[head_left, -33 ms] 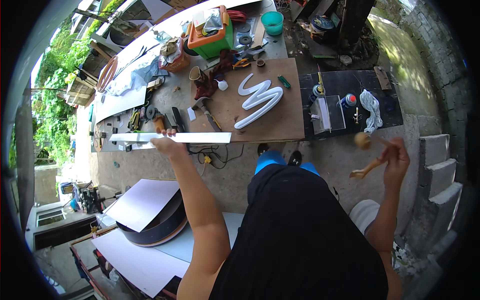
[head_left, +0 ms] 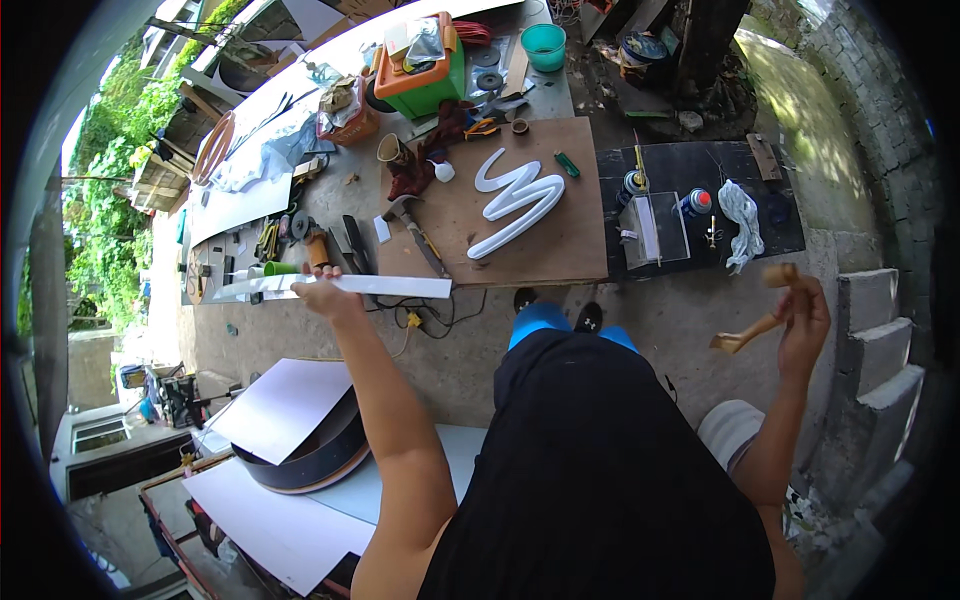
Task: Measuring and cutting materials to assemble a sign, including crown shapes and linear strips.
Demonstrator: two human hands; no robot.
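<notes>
My left hand is raised in front of me and grips a long, thin white strip that lies level and reaches out to both sides. My right hand is lifted at the right, shut on a wooden-handled tool whose head sticks up above my fingers. Beyond the strip, a white wavy letter shape lies on a brown board on the concrete floor, and a hammer rests at the board's left edge.
A black board with spray cans and a white rag lies right of the brown one. An orange and green toolbox, a teal cup and scattered tools lie further back. White sheets are at the lower left, concrete blocks at the right.
</notes>
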